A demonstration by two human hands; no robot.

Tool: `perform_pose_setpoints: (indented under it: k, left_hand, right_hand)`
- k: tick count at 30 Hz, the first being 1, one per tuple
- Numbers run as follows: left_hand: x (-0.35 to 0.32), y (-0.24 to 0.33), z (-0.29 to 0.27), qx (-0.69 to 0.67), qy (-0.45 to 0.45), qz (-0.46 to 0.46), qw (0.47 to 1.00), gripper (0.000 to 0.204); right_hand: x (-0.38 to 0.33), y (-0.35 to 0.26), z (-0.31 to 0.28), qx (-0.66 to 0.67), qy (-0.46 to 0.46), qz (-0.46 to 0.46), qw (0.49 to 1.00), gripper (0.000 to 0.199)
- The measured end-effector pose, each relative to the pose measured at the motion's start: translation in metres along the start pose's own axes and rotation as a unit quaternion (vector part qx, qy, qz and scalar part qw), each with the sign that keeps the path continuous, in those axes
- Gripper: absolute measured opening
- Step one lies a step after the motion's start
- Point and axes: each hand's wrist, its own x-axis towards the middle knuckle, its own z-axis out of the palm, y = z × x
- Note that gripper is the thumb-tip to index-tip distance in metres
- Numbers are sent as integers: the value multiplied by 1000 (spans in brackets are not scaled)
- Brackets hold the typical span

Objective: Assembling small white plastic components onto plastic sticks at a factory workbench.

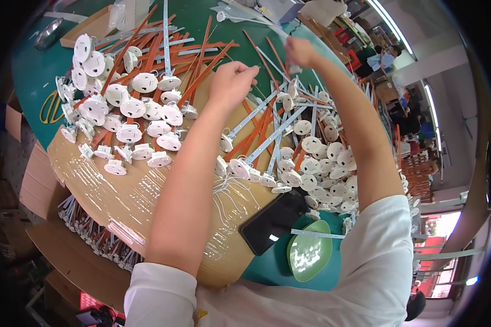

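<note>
Your left hand (pixel 233 82) was curled into a loose fist above the heap, knuckles up, fingers pinched narrow on something too thin to make out, perhaps a wire. Your right hand (pixel 299 53) reached farther out, fingers closed down on a small pale part (pixel 294 68) that was blurred; you could not tell its shape. Both hands hung just over the middle of the table, between two heaps.

To the left lay a heap of white caps (pixel 126 107), round, smooth plastic discs with a raised hub, many face up and touching one another. Among and over them ran orange strips (pixel 199 71), long, flat and stiff, fanned out toward the far edge. Silver strips (pixel 267 139), narrow and metallic, crossed them, several with a cap at the near end. To the right a second heap of caps (pixel 322 163) crowded along your right forearm.

Under the left heap sat a brown sheet (pixel 120 196), cardboard wrapped in glossy, wrinkled clear film, resting on the green table (pixel 30 76). Thin white wires (pixel 226 191) trailed across the film. Near your chest lay a black phone (pixel 273 220), flat and rectangular, and just beside it a green plate (pixel 310 253), shallow, glossy, roundish, with a silver strip resting across its far rim. Below the sheet's near edge, bundled strips (pixel 101 240) stuck out end-on.
</note>
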Motion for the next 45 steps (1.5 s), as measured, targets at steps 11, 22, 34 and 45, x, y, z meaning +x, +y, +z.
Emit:
perform_pose_setpoints:
  k: [11,22,34,45]
  left_hand:
    - [4,-9,3,48,-18,13,999,31]
    - [0,-1,3,147,-83,34,985,45]
    - [-15,15,-4,-249,-202,-66,945,17]
    - [-18,14,-4,-151,-323,-98,929,20]
  right_hand:
    - [4,-59,15,-35,-137,70,987,45]
    - [-49,-46,-68,595,98,286,745,16]
    - [-80,-168,-82,560,36,206,802,39]
    - [-112,-168,-91,-240,-157,-252,924,36]
